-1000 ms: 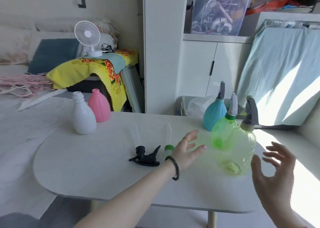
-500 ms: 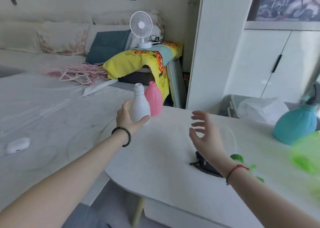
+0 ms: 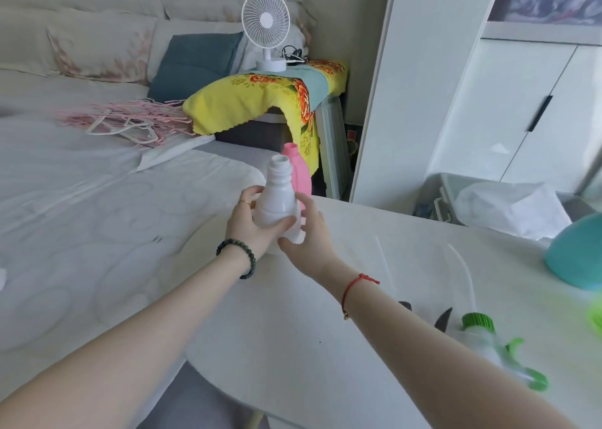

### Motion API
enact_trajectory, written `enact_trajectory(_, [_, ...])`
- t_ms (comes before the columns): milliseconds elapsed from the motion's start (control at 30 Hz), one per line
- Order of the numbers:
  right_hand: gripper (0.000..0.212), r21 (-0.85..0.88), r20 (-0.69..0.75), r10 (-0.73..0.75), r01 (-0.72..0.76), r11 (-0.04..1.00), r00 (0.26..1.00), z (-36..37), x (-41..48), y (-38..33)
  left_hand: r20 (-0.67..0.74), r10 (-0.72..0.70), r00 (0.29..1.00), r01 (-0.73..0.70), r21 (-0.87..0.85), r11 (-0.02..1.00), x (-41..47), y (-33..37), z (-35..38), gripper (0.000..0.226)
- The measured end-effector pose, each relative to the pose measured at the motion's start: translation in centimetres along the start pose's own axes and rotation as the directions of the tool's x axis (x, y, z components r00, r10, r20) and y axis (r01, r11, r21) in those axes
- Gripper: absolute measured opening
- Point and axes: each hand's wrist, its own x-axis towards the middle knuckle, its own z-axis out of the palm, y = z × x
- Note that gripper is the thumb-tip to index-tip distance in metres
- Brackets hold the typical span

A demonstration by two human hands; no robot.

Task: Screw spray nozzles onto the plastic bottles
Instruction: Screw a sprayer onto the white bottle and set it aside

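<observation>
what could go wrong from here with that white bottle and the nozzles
The open-necked white plastic bottle is lifted in a two-hand grip, left hand and right hand, right beside the pink plastic bottle, so a swing might knock that one over. The right forearm lies just above the green-collared white spray nozzle, so drawing back may sweep it along the white table.

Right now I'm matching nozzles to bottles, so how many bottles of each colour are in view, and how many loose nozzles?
White bottle: 1
Pink bottle: 1
Teal bottle: 1
Green bottle: 1, only an edge
Green nozzle: 1
Black nozzle: 1, mostly hidden
Total: 6
</observation>
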Motion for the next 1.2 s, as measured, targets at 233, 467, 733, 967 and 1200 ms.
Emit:
enact_trajectory(233, [0.057,-0.091,0.13,0.016,-0.004,0.996,0.991,-8.0,-7.4,0.1,0.276,0.121,0.954,-0.124,-0.005,0.992,-7.1,1.4,0.2,0.061])
enact_trajectory(467, [0.057,-0.437,0.109,0.06,-0.006,0.9,0.992,-15.2,-12.0,1.0,0.318,0.1,0.943,-0.098,-0.023,0.995,-10.2,1.3,0.7,0.061])
enact_trajectory(733, [0.051,-0.633,0.257,0.171,0.032,0.774,0.951,-14.0,-13.9,3.2,0.316,0.094,0.944,-0.09,-0.026,0.996,-11.2,1.5,0.9,0.065])
enact_trajectory(967, [0.022,-0.442,-0.039,-0.125,0.095,0.892,0.991,-16.7,-10.9,-2.1,0.325,0.076,0.943,-0.065,-0.044,0.997,-11.3,1.7,0.9,0.062])
enact_trajectory(1200, [0.03,-0.634,0.229,-0.011,0.158,0.757,0.973,-15.2,-11.3,-0.3,0.318,0.075,0.945,-0.06,-0.058,0.997,-11.4,1.6,0.9,0.062])
